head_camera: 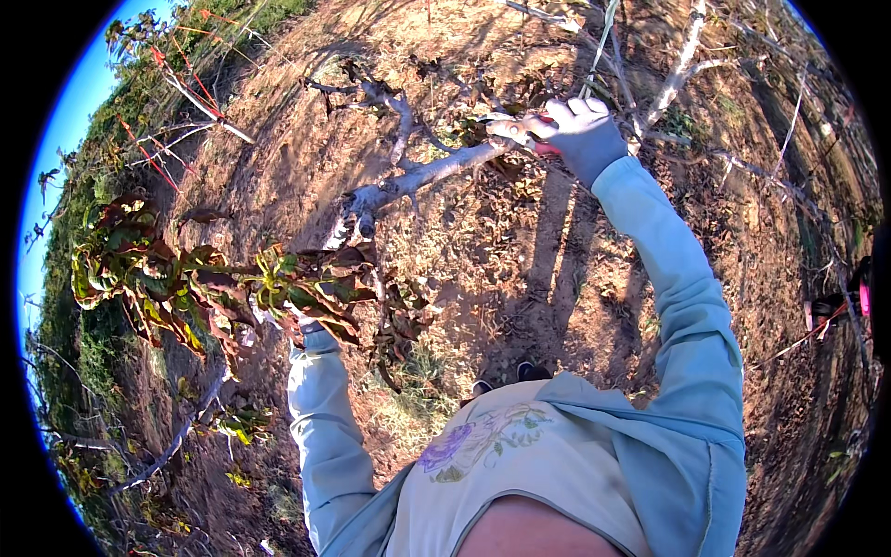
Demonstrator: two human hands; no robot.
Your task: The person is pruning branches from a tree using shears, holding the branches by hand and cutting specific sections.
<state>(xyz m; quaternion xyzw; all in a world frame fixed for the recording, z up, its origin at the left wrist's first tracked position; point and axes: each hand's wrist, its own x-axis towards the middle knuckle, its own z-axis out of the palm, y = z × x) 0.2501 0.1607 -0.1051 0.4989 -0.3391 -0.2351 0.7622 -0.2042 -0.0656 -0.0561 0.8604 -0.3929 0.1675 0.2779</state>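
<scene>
My right hand (585, 136), in a pale glove, is closed around red-handled pruning shears (511, 131). The shears' head is at the right end of a thick, pale tree branch (445, 167), which has knobby cut stubs at its lower left. My left hand (306, 324) is mostly hidden behind a leafy shoot (278, 278) with curled green and brown leaves; what it holds, if anything, does not show. Small twigs with dry leaves rise from the branch's upper side.
Bare pale branches (675, 83) stand at the upper right, with a light strap (600, 52) hanging beside them. Red ties mark a branch (202, 104) at the upper left. Another branch (174, 445) crosses the lower left. Dry leaves litter the soil around my shoes (532, 371).
</scene>
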